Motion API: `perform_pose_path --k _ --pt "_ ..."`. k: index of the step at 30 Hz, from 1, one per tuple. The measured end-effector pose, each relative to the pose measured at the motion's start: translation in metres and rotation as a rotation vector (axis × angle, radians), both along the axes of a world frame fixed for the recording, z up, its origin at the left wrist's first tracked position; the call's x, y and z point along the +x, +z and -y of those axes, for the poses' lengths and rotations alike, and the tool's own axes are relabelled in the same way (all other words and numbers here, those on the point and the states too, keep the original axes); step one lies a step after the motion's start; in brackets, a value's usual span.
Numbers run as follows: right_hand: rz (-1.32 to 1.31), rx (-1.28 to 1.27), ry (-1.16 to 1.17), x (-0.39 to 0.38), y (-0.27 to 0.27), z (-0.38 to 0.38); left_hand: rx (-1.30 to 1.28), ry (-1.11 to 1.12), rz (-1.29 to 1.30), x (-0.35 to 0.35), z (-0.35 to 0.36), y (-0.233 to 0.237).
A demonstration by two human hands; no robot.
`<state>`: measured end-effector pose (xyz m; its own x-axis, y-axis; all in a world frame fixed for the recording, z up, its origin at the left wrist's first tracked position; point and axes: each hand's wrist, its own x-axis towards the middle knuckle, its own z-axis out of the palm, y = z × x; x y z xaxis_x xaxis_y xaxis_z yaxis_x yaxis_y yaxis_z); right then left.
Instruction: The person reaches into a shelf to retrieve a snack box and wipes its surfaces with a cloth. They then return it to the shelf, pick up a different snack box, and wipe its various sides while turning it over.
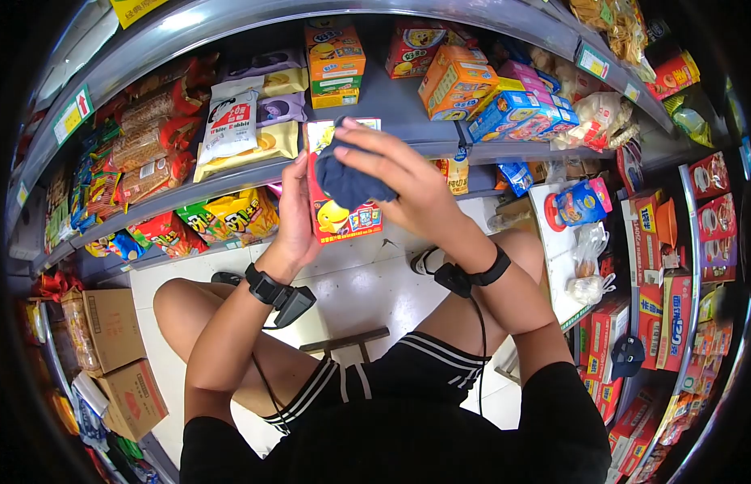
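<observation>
Upright in front of me is a red and yellow snack box (333, 219) with a cartoon face on its front. My left hand (296, 216) grips it by its left side, with the thumb pointing up along the edge. A dark navy cloth (349, 179) is bunched in my right hand (401, 171). It lies against the box's face and hides the middle of it. The fingers of the right hand stretch over the cloth. Just behind, on the grey shelf (390, 119), stand an orange and green box (335, 64) and a tilted orange box (456, 85).
A White Rabbit bag (230, 121) lies on the shelf to the left. Blue boxes (516, 117) stand to the right. A white table (553, 262) with bags is at my right. Cardboard cartons (133, 395) are stacked on the left. Red cartons (605, 339) fill the right shelves.
</observation>
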<state>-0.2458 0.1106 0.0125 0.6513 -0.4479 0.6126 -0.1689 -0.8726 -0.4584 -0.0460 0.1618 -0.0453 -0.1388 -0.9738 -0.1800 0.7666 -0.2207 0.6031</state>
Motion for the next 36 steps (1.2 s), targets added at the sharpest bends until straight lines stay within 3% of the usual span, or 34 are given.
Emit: perform_pose_path --k 4,7,12,18,22,36 --pt "0.085 -0.009 -0.018 0.002 -0.004 -0.001 0.008 0.079 0.02 0.004 0.001 0.0" --pt "-0.049 0.003 0.087 0.008 -0.004 -0.017 -0.042 0.082 0.0 0.014 0.007 -0.007" --pt "-0.054 -0.021 0.243 0.018 -0.024 -0.032 -0.13 0.01 -0.15 0.031 0.014 -0.002" --pt "0.01 0.04 0.022 0.01 -0.008 -0.015 -0.129 0.132 0.101 0.014 0.007 0.008" --pt "0.181 0.079 -0.094 0.009 -0.008 0.0 -0.06 0.177 0.044 0.017 -0.002 0.02" --pt "0.15 0.127 -0.04 0.014 -0.01 -0.015 -0.115 0.217 0.013 0.022 0.003 0.019"
